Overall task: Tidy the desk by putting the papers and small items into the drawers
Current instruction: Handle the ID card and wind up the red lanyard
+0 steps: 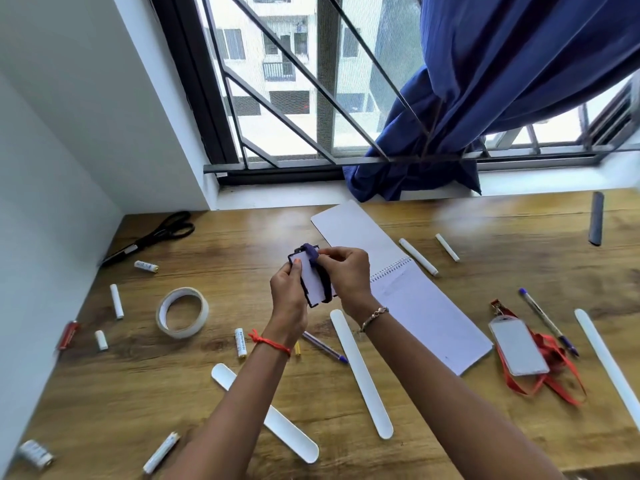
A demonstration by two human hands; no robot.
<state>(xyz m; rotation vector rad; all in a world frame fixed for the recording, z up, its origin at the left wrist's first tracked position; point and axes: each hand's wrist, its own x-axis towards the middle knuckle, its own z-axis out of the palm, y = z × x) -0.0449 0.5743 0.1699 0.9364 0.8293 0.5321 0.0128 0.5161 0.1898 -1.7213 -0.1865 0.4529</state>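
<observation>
My left hand (289, 296) and my right hand (348, 271) hold a dark-framed badge holder (311, 278) above the middle of the wooden desk (450, 427). A purple lanyard (311, 252) is wound around it, and my right fingers pinch that strap at the top. An open spiral notepad (408, 296) lies just right of my hands. A second badge holder with a red lanyard (519, 348) rests further right. No drawer is in view.
A tape roll (182, 312), black scissors (152, 237), several batteries (240, 342), white chalk-like sticks (418, 257), two pens (549, 322), several long white strips (362, 374) and a red lighter (67, 336) lie scattered. A white wall stands at left; a barred window and blue curtain (485, 81) lie behind.
</observation>
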